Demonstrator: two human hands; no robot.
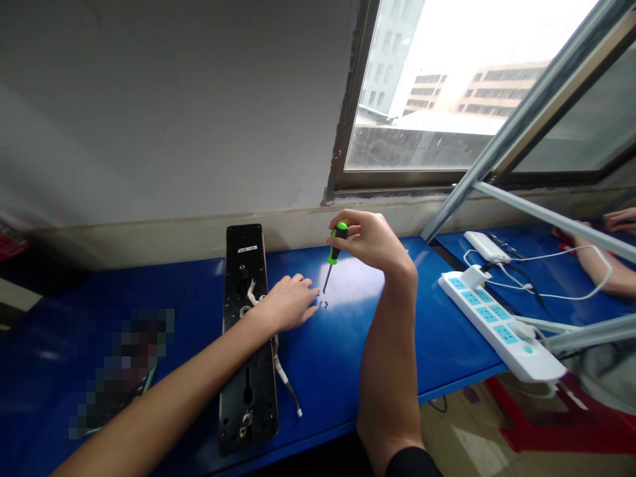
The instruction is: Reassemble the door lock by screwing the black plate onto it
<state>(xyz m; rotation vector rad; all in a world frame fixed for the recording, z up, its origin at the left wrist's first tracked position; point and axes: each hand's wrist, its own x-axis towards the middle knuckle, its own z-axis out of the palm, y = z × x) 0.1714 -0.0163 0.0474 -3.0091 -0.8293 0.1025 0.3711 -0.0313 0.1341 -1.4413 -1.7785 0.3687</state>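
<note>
Your right hand point(372, 240) was closed around the top of a screwdriver point(334, 254). Your fingers point(348, 228) wrapped its green and black handle, and the thin metal shaft pointed down at the blue table point(348, 344). The tip was just above 2 tiny dark screws point(324, 304) that lay on the table. The tool stood almost straight up, tilted a little.

Your left hand point(287, 302) lay flat and open, palm down, and held nothing. Its fingertips point(312, 291) reached toward the screws and the tip of the tool and were very near them. The heel of this hand rested on a long black plate point(247, 371). The plate lay flat on the table and ran from the wall toward you. It had holes in it, and a white wire point(285, 379) came out from its side and lay on the table.

To your right, a white power strip point(497, 324) with light blue sockets lay on the table edge. A white plug point(476, 275) sat in it, and a white cable point(571, 295) looped away from it. A white box point(487, 246) lay behind it. Another person's arm point(603, 268) rested at the far right. A window point(447, 86) was above the table, and a blurred patch sat at the left.
</note>
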